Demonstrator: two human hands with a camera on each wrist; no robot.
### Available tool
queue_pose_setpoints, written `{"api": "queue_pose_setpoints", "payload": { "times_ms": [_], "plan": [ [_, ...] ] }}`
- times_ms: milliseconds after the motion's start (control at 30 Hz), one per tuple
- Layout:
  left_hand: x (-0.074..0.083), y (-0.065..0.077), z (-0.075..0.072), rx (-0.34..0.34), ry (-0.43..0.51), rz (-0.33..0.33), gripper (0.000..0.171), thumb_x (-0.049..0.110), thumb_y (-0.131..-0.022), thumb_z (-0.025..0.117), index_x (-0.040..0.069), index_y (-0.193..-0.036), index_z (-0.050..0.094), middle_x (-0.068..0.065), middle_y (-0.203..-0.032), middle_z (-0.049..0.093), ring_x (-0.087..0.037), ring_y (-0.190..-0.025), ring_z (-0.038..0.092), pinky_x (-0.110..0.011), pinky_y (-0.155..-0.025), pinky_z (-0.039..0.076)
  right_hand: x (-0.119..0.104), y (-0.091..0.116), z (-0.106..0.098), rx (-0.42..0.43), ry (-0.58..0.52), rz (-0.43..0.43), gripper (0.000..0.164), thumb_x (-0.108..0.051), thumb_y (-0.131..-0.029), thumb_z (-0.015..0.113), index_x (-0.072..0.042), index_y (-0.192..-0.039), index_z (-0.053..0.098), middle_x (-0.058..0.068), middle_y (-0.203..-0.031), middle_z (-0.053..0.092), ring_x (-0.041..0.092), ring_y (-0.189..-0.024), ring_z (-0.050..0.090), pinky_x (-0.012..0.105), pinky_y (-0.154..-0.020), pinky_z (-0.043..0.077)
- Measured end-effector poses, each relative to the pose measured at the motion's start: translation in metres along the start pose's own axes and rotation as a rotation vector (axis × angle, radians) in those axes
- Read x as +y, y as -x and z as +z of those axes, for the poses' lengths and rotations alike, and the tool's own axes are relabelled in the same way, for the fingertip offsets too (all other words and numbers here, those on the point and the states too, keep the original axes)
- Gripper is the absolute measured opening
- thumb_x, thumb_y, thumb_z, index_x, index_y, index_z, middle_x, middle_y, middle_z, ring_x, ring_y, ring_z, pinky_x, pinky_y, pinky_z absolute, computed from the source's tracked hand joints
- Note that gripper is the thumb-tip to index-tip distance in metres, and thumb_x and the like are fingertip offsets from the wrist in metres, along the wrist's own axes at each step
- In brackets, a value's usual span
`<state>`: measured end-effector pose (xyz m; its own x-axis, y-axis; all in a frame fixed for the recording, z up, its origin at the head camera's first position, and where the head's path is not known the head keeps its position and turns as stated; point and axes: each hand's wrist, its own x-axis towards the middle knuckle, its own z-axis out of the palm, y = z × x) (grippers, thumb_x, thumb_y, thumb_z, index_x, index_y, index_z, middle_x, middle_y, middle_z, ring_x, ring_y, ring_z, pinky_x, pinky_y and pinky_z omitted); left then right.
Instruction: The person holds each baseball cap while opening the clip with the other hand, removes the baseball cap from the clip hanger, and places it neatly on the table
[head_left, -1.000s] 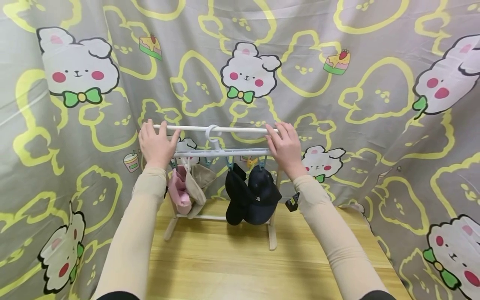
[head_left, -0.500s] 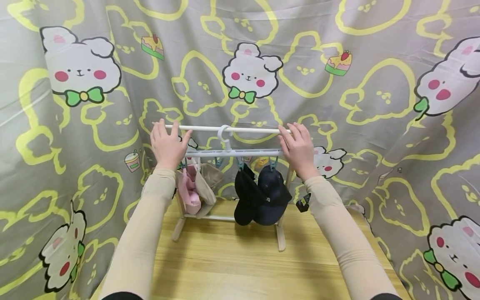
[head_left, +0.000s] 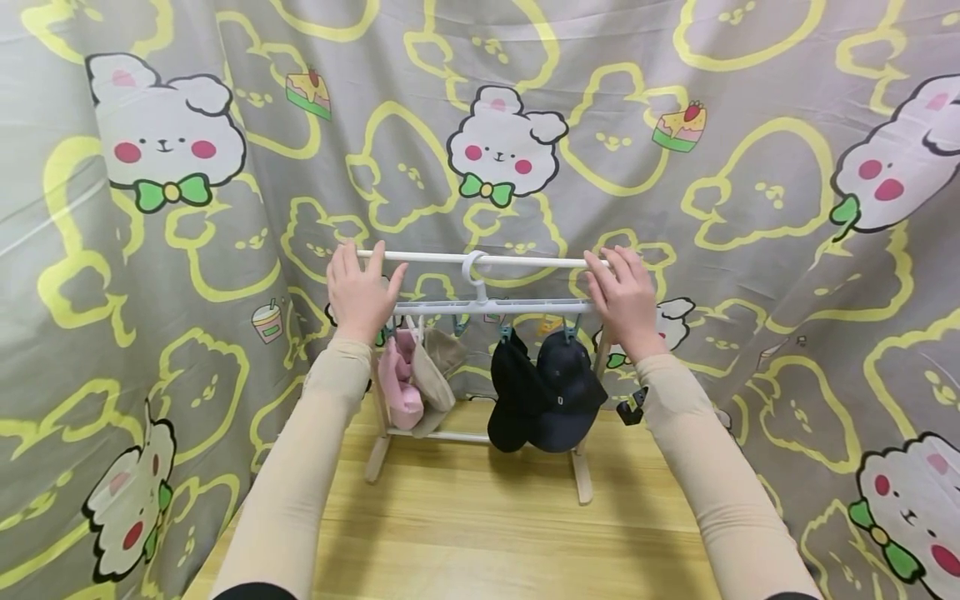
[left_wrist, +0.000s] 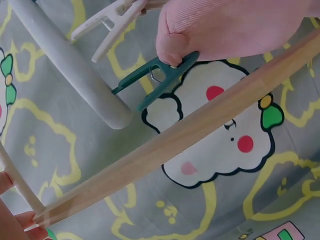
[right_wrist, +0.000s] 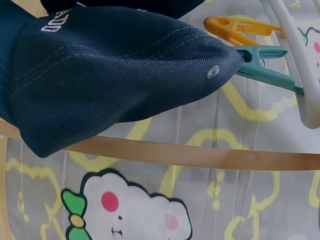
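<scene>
In the head view, my left hand (head_left: 360, 292) holds the left end of the white top rod (head_left: 420, 257) of a small wooden rack. At the rod's other end, my right hand (head_left: 628, 296) has its fingers bent over it. A white clip hanger (head_left: 517, 307) hooks over the rod's middle. From its clips hang a pink cap (head_left: 405, 404), a beige cap (head_left: 431, 387), a black cap (head_left: 508, 408) and a navy cap (head_left: 566, 392). A green clip (left_wrist: 172, 82) pinches the pink cap in the left wrist view; a teal clip (right_wrist: 270, 75) holds the navy one.
The rack's wooden feet (head_left: 582, 477) stand on a wood-grain tabletop (head_left: 480, 533). Behind and at both sides hangs a grey curtain (head_left: 600, 200) printed with rabbits. An orange clip (right_wrist: 225, 30) shows beside the teal one.
Both hands have moved to the right together, and the rack, hanger and caps have shifted right with them. The hold on the rod looks the same.
</scene>
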<state>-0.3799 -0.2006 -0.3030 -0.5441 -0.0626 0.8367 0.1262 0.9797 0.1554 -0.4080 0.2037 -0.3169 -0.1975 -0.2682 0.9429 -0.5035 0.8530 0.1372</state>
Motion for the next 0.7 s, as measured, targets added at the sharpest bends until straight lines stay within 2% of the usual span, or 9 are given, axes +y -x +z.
{"api": "queue_pose_setpoints", "payload": {
  "times_ms": [200,433,700],
  "plan": [
    [0.014,0.002,0.003,0.008,0.027,0.013,0.057,0.055,-0.096,0.05,0.016,-0.137,0.055,-0.03,-0.142,0.043,-0.045,-0.135,0.037,-0.058,-0.11,0.032,0.016,0.005,-0.004,0.025,-0.019,0.0,0.032,-0.023,-0.097,0.058,-0.011,-0.125,0.066,0.02,-0.119,0.067,0.039,-0.118,0.056,0.047,-0.108,0.042],
    [0.026,0.002,0.009,-0.036,0.036,0.005,0.057,0.056,-0.096,0.049,0.021,-0.14,0.052,-0.028,-0.146,0.039,-0.045,-0.137,0.035,-0.058,-0.112,0.031,0.031,0.009,-0.012,0.012,0.007,-0.004,0.033,-0.023,-0.097,0.056,-0.011,-0.126,0.065,0.02,-0.118,0.067,0.04,-0.115,0.056,0.046,-0.107,0.042],
    [0.043,0.003,0.012,-0.056,0.026,0.034,0.058,0.056,-0.096,0.048,0.02,-0.141,0.05,-0.028,-0.147,0.038,-0.045,-0.138,0.035,-0.058,-0.114,0.029,0.047,0.013,-0.02,0.016,-0.004,0.004,0.034,-0.026,-0.099,0.052,-0.01,-0.126,0.066,0.021,-0.118,0.067,0.041,-0.116,0.057,0.048,-0.108,0.041]
  ]
}}
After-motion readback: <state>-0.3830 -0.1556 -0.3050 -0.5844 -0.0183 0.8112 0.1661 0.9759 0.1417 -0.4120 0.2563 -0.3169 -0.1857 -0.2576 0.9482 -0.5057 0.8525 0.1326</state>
